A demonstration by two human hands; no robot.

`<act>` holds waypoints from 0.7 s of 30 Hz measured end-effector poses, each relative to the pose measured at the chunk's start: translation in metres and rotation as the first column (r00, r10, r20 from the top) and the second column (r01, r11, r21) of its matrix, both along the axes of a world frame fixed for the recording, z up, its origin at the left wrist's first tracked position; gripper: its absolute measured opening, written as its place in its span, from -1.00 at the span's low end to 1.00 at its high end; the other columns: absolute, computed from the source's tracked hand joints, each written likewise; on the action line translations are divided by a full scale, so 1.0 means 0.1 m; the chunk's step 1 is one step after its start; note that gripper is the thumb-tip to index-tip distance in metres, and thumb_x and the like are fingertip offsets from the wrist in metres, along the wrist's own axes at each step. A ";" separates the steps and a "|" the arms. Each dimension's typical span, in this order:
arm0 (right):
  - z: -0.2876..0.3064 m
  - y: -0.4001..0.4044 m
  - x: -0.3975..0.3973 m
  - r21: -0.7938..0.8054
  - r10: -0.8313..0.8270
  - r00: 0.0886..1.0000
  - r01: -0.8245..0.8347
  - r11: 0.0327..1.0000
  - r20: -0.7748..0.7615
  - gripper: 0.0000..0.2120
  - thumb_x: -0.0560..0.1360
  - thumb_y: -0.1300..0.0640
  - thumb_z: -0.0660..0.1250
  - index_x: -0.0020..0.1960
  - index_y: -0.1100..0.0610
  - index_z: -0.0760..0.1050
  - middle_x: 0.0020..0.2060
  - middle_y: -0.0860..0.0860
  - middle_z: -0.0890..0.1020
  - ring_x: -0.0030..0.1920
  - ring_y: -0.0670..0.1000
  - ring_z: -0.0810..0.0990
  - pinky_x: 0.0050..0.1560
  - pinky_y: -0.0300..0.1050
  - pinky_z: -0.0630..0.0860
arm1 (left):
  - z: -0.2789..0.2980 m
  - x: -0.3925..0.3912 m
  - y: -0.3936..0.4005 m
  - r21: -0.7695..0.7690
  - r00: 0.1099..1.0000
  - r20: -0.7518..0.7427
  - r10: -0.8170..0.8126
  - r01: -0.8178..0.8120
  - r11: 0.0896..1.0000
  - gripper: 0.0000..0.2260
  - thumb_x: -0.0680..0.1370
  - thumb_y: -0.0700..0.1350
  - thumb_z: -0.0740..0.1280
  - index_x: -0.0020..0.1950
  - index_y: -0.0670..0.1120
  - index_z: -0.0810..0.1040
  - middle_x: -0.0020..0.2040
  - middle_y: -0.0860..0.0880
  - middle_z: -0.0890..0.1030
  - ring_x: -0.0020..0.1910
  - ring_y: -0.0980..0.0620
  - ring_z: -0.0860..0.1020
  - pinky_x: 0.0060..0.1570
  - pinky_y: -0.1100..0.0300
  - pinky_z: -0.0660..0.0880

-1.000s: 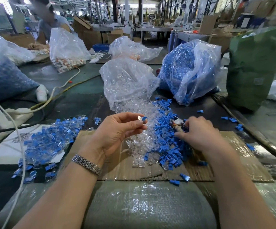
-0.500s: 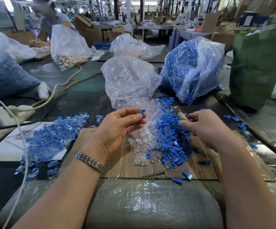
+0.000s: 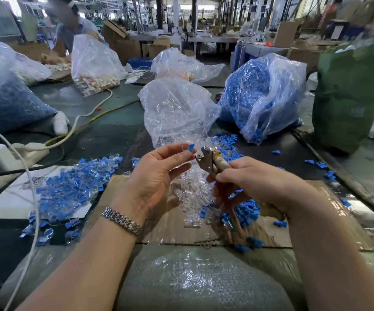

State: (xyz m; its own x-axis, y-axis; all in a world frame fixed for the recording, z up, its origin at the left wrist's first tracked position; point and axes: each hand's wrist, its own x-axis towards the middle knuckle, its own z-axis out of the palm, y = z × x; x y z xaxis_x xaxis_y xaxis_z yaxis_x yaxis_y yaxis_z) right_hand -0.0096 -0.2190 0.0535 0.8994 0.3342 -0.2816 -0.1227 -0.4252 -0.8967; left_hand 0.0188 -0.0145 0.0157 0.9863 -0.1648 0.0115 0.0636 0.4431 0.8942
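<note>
**A:** Report the bench, left to right.

**B:** Far left is a dark bag (image 3: 6,104) of blue parts. A white cable (image 3: 34,198) crosses a white sheet (image 3: 4,205). A blue heap (image 3: 73,187) of parts lies on the sheet's right half and spills off its near edge.

**A:** Left hand?

**B:** The left hand (image 3: 159,176), with a bracelet (image 3: 123,219) at the wrist, is raised above the cardboard (image 3: 177,232). Thumb and forefinger pinch a small blue-and-clear piece (image 3: 190,147). The other fingers are loosely spread.

**A:** Right hand?

**B:** The right hand (image 3: 255,180) has its fingers curled round the handles of a tool (image 3: 213,160). The metal head points up and left, just beside the piece. Whether they touch cannot be told.

**A:** Obstructions?

**B:** Both hands and the tool cover part of the clear heap (image 3: 192,194) on the cardboard. The right hand hides the upper handles and part of the loose blue pieces (image 3: 246,209).

**A:** Behind and right?

**B:** A clear bag (image 3: 177,111) stands behind the hands, with a blue bag (image 3: 264,95) just beside it. A green sack (image 3: 352,95) is at far right.
</note>
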 end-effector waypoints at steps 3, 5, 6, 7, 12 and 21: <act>0.01 0.04 -0.02 -0.010 0.031 1.000 -0.031 0.999 0.000 -0.78 0.64 0.21 0.20 0.12 0.32 0.55 -0.19 0.13 0.71 -0.18 0.09 0.72 -0.13 -0.02 0.66 | -0.01 0.01 0.00 0.041 1.000 0.014 0.018 -0.019 0.999 -0.74 0.35 -0.25 0.47 0.03 -0.18 0.69 -0.02 -0.09 0.73 0.01 0.02 0.67 0.12 0.15 0.61; 0.01 0.05 -0.02 -0.009 0.043 0.999 -0.043 0.999 0.002 -0.78 0.64 0.19 0.22 0.12 0.31 0.56 -0.19 0.13 0.71 -0.18 0.10 0.73 -0.15 -0.04 0.65 | -0.01 0.01 -0.01 0.068 0.999 0.027 0.033 -0.035 0.997 -0.72 0.35 -0.25 0.46 0.05 -0.20 0.67 -0.03 -0.09 0.73 0.00 0.01 0.66 0.12 0.14 0.61; 0.00 0.05 -0.02 -0.005 0.040 0.999 -0.040 0.999 0.003 -0.78 0.64 0.18 0.22 0.12 0.31 0.56 -0.20 0.13 0.71 -0.17 0.11 0.72 -0.14 -0.04 0.65 | -0.01 0.01 -0.02 0.082 0.999 0.034 0.037 -0.039 0.996 -0.72 0.36 -0.26 0.46 0.06 -0.22 0.67 -0.03 -0.10 0.73 0.01 0.00 0.65 0.13 0.14 0.61; -0.01 0.06 -0.01 -0.002 0.033 0.999 -0.033 0.999 0.002 -0.78 0.64 0.18 0.23 0.12 0.31 0.56 -0.20 0.13 0.70 -0.17 0.11 0.72 -0.13 -0.02 0.65 | -0.02 0.00 -0.02 0.096 0.998 0.039 0.040 -0.044 0.994 -0.71 0.36 -0.26 0.46 0.07 -0.23 0.66 -0.02 -0.11 0.72 0.02 -0.02 0.65 0.14 0.13 0.60; -0.04 0.11 -0.01 -0.025 0.057 0.998 -0.057 0.998 0.017 -0.71 0.66 0.04 0.23 0.13 0.26 0.56 -0.21 0.08 0.69 -0.17 0.11 0.73 -0.08 0.02 0.68 | -0.02 -0.02 -0.05 0.135 0.996 0.062 0.061 -0.069 0.988 -0.74 0.33 -0.23 0.47 0.01 -0.19 0.69 0.03 -0.20 0.71 0.09 -0.13 0.64 0.31 -0.05 0.52; -0.12 0.18 -0.01 -0.098 0.013 0.992 -0.001 0.995 0.125 -0.50 0.62 -0.21 0.22 -0.08 0.23 0.58 -0.44 0.02 0.63 -0.39 0.09 0.67 -0.30 -0.05 0.64 | -0.07 -0.01 -0.03 0.228 0.987 0.141 0.081 -0.112 0.967 -0.80 0.33 -0.17 0.50 -0.05 -0.09 0.74 0.01 -0.18 0.74 0.09 -0.12 0.67 0.26 0.00 0.56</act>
